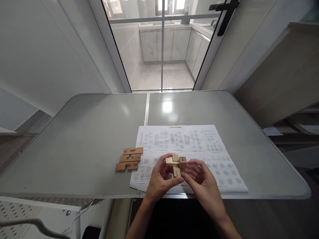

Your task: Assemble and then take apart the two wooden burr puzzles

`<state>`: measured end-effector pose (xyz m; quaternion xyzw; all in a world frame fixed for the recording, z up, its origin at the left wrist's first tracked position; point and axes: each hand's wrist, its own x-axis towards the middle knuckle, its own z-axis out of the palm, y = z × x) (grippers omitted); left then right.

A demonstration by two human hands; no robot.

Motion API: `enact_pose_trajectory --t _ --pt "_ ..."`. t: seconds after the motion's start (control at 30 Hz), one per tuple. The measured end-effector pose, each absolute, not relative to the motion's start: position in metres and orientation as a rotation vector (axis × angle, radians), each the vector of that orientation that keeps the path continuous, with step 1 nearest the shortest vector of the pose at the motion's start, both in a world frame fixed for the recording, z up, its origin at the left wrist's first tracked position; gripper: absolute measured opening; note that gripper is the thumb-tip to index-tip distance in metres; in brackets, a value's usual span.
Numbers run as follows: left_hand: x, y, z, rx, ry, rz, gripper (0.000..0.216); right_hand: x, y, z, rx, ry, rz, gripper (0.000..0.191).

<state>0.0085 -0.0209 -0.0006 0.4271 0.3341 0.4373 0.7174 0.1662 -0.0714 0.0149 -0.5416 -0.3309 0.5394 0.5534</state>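
A partly interlocked wooden burr puzzle (pixel 176 164) is held up over the printed sheet (pixel 199 137), its pale and brown bars crossing. My left hand (pixel 161 176) grips it from the left, thumb along the lower bar and fingers behind. On the other side, my right hand (pixel 203 176) has its thumb and curled fingers at the block marked 2 (pixel 182 161); part of that contact is hidden. Left of the hands lie three notched wooden pieces: the top one (pixel 128 151), the middle one (pixel 124 158) and the bottom one (pixel 120 167), with dark numbers on them.
The grey folding table (pixel 87 132) has a metal seam down its middle. Beyond its far edge stands a glass door (pixel 152 49) with a black handle (pixel 224 16). A wooden shelf (pixel 281 76) is at the right, and a white perforated surface (pixel 17 212) at lower left.
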Motion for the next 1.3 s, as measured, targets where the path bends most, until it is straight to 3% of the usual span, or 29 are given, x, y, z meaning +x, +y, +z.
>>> enact_pose_trajectory --t 0.43,0.83,1.3 --pt "0.008 -0.026 -0.005 0.996 0.787 0.955 0.075 0.165 -0.081 0.009 -1.419 -0.868 1.036 0.043" --pt "0.005 -0.025 -0.007 1.023 0.789 0.886 0.080 0.169 -0.079 0.011 -1.357 -0.811 1.165 0.043" --pt "0.015 -0.029 0.004 1.236 0.967 0.915 0.069 0.187 -0.069 0.021 -1.207 -0.611 1.534 0.046"
